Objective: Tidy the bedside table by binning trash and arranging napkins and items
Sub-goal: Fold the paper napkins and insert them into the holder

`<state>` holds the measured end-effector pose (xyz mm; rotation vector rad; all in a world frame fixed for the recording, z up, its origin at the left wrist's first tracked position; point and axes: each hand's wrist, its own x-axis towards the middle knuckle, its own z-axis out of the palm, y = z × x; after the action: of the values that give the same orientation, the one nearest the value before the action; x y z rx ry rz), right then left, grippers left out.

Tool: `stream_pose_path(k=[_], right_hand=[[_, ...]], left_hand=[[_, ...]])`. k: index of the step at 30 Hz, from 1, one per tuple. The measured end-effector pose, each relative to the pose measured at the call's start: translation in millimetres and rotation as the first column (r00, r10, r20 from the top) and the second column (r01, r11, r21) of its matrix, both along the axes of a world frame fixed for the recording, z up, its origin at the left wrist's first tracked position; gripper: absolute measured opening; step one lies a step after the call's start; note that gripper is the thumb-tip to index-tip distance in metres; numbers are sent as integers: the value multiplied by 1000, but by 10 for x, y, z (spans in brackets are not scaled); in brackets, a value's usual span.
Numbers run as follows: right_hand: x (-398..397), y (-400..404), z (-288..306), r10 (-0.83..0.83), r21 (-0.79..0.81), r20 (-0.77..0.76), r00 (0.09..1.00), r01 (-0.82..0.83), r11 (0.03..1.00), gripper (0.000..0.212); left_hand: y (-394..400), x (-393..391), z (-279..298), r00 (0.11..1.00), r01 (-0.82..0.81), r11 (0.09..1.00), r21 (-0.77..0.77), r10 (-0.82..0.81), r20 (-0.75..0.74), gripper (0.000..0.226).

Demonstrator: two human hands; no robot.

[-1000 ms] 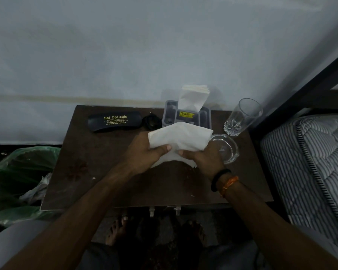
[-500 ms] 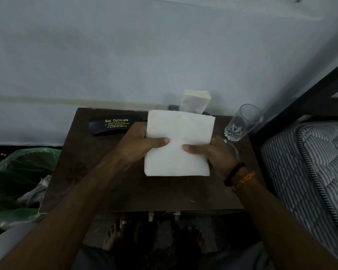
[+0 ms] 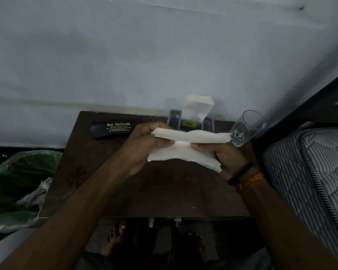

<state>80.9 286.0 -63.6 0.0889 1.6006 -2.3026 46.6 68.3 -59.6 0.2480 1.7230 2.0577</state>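
A white napkin is held above the dark brown bedside table, folded over with its top half bent toward me. My left hand grips its left edge and my right hand grips its right edge, thumbs on top. Behind them a grey napkin holder stands by the wall with a wad of white napkins sticking up. A black spectacle case lies at the back left.
A clear drinking glass stands at the table's back right corner. On the floor to the left sits a bin with a green liner holding crumpled paper. A striped mattress borders the right side.
The napkin was crumpled, then spread flat and upright; now both hands have folded its top half over. The glass ashtray seen earlier is hidden behind the right hand.
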Motion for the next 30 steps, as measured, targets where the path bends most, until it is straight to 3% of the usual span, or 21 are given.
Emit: stream_pose_path(k=[3,5,7,11,20,25,28,30], right_hand=[[-25,0,19,-22,98,-27,999,25,995,34],[-36,-4,49,-7,31,-46,999,8,999,20],[-42,0,90,2,-52,-43,999,-4,999,27],[-64,23,124,-31,-51,4,1000,31,998,28],[-91,108,134,-86,-104,114,990,98,990,36],[-56,156,181,5,-230,126,992,24,973,32],[-68,178,165,-14,-109,158,987,31,994,42],[-84,158,135,-31,51,156,987,23,998,25]], left_hand=[[37,9,36,999,-36,997,64,33,39,17],[47,-2,53,992,-75,993,88,66,103,29],[49,-20,65,980,-80,990,116,57,191,33],[57,-64,92,939,-106,982,159,46,342,31],[48,-63,96,913,-181,954,239,73,402,38],[43,-73,109,927,-190,957,220,100,362,39],[16,-80,121,948,-172,959,227,98,304,42],[5,-81,122,960,-156,964,216,96,265,43]])
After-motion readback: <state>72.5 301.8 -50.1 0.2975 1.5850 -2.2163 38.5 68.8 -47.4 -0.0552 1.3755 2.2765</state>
